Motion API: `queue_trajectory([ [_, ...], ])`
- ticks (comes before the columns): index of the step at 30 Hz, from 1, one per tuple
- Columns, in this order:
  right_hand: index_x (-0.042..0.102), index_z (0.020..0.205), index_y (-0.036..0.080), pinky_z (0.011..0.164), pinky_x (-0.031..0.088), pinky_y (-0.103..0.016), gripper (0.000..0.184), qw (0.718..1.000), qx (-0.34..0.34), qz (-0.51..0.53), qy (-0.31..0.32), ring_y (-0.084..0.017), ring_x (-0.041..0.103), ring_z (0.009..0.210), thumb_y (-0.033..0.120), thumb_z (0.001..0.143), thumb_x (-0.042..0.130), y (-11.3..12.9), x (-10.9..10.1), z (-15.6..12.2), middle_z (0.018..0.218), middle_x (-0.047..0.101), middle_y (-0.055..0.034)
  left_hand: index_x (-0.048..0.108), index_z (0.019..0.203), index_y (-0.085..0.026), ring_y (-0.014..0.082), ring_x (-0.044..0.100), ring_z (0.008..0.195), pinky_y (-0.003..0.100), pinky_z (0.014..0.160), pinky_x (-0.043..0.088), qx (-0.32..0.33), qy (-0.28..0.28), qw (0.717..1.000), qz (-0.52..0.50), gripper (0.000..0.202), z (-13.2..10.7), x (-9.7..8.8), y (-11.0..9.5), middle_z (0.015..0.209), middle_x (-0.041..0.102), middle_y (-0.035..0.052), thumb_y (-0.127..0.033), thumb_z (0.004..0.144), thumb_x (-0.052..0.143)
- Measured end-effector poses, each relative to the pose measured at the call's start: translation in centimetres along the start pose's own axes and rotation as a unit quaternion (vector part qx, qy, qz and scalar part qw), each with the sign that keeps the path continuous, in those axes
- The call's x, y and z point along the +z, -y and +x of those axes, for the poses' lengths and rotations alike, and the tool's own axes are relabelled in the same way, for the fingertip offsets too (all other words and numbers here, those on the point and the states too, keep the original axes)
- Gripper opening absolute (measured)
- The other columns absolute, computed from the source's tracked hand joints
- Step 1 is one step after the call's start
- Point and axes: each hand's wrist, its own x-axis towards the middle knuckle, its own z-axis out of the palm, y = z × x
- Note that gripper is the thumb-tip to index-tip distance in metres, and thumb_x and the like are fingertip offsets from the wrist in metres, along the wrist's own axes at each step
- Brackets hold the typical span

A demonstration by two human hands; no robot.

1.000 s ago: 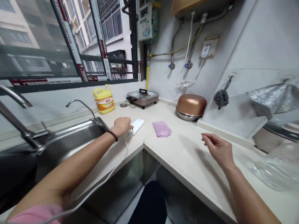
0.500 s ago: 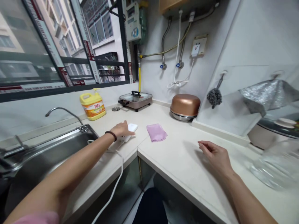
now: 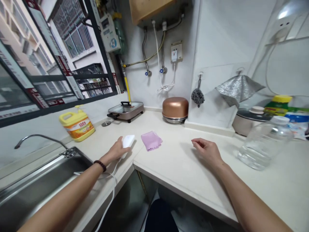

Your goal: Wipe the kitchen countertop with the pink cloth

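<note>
My left hand (image 3: 116, 149), with a dark beaded bracelet at its wrist, is closed around a white oblong block that looks like a power strip (image 3: 128, 141). A white cord (image 3: 111, 190) runs from its near end and hangs over the counter edge. The block is at the counter surface, partly hidden by my fingers. Just right of it lies a folded purple cloth (image 3: 151, 140). My right hand (image 3: 209, 152) is over the counter on the right, its fingers drawn together with the thumb and nothing visible in them.
A steel sink (image 3: 60, 174) with a faucet is at left, beside a yellow detergent jug (image 3: 78, 125). Behind stand an electric pan (image 3: 126, 111) and a copper-coloured pot (image 3: 175, 108). A clear plastic jug (image 3: 262, 145) and a lidded pot (image 3: 246, 120) are at right.
The view has swung to the right, showing more of the right counter. My left hand still grips the white block, which now appears slightly turned. My right hand's pose is nearly the same.
</note>
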Motion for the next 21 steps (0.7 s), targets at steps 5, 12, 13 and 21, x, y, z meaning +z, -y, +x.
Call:
queue_trajectory([
  [5, 0.077, 0.095, 0.022, 0.067, 0.048, -0.031, 0.034, 1.0, -0.001, -0.006, 0.003, -0.02, 0.067, 0.071, 0.047, 0.086, 0.056, -0.2, 0.2, 0.0, 0.08, 0.076, -0.0041, 0.026, 0.152, -0.012, 0.0357, 0.049, 0.132, 0.043, 0.107, 0.042, 0.166, 0.015, 0.985, -0.038, 0.091, -3.1, 1.7, -7.6, 0.147, 0.048, 0.0198, -0.049, 0.078, 0.062],
  [12, 0.077, 0.093, 0.023, 0.069, 0.05, -0.031, 0.032, 1.0, 0.004, -0.013, 0.004, -0.02, 0.068, 0.071, 0.046, 0.085, 0.056, -0.8, 0.0, -0.1, 0.081, 0.077, -0.0041, 0.019, 0.153, -0.011, 0.0408, 0.049, 0.128, 0.049, 0.102, 0.041, 0.22, 0.071, 0.972, 0.032, 0.088, -5.0, 7.0, -17.9, 0.14, 0.049, 0.0273, -0.048, 0.083, 0.057],
  [13, 0.077, 0.093, 0.023, 0.069, 0.05, -0.031, 0.032, 1.0, 0.005, -0.013, 0.007, -0.02, 0.068, 0.071, 0.045, 0.085, 0.056, -0.8, 0.1, -0.1, 0.081, 0.077, -0.0037, 0.017, 0.154, -0.009, 0.0418, 0.049, 0.128, 0.05, 0.102, 0.04, 0.219, 0.077, 0.972, 0.048, 0.089, -5.1, 7.5, -18.8, 0.14, 0.048, 0.029, -0.047, 0.083, 0.056],
  [21, 0.077, 0.092, 0.025, 0.066, 0.049, -0.03, 0.029, 1.0, -0.009, -0.004, 0.022, -0.019, 0.067, 0.068, 0.043, 0.086, 0.055, 0.0, 0.1, -0.1, 0.077, 0.075, -0.0021, 0.011, 0.156, -0.006, 0.0415, 0.054, 0.124, 0.046, 0.096, 0.042, 0.224, 0.064, 0.962, 0.14, 0.094, -5.1, 9.7, -21.0, 0.135, 0.053, 0.0309, -0.048, 0.084, 0.053],
])
